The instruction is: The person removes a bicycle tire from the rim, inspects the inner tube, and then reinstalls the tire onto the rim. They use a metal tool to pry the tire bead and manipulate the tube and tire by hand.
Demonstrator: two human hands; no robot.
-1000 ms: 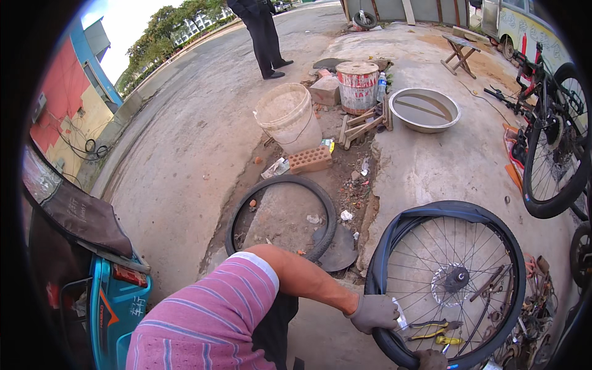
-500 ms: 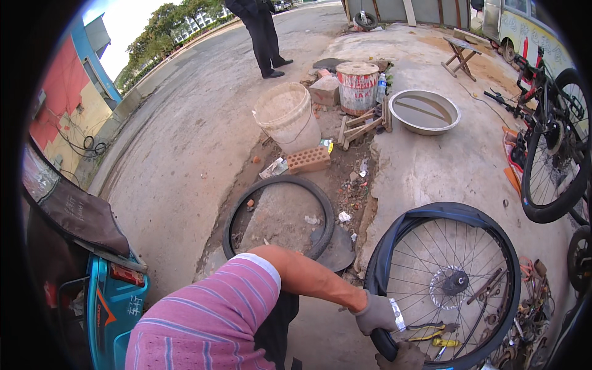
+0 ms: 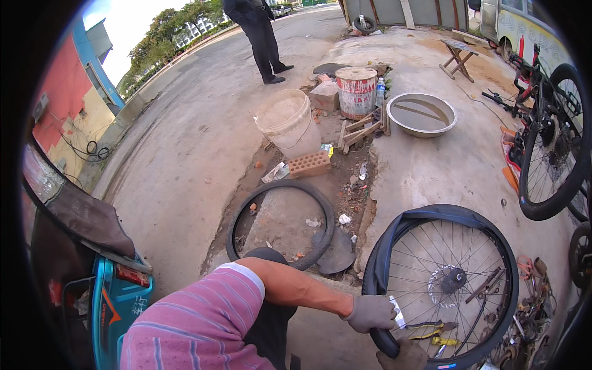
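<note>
A bicycle wheel [image 3: 454, 279] lies flat on the concrete at the lower right. Its black tyre [image 3: 511, 283] is on the rim, and a slack inner tube [image 3: 383, 253] bulges out along the left and upper edge. My left hand [image 3: 372, 313], in a grey glove, is closed round the tyre at the lower left. My right hand [image 3: 404, 356], also gloved, grips the tyre just below it; its fingers are partly hidden. A whitish strip [image 3: 397, 312] shows beside my left fingers. Yellow-and-black pliers [image 3: 427, 329] and a yellow-handled tool [image 3: 445, 341] are seen through the spokes.
A loose tyre [image 3: 232, 229] lies left of the wheel. Beyond it are a perforated brick [image 3: 309, 164], a white bucket [image 3: 287, 123], a paint drum [image 3: 356, 92] and a basin of water [image 3: 422, 115]. Bicycles [image 3: 552, 148] and scattered tools [image 3: 524, 320] line the right. A person [image 3: 259, 40] stands far off.
My left forearm and sleeve have shifted slightly left, and my left hand has slid a little along the tyre. My right hand has risen slightly. Both hands stay on the tyre.
</note>
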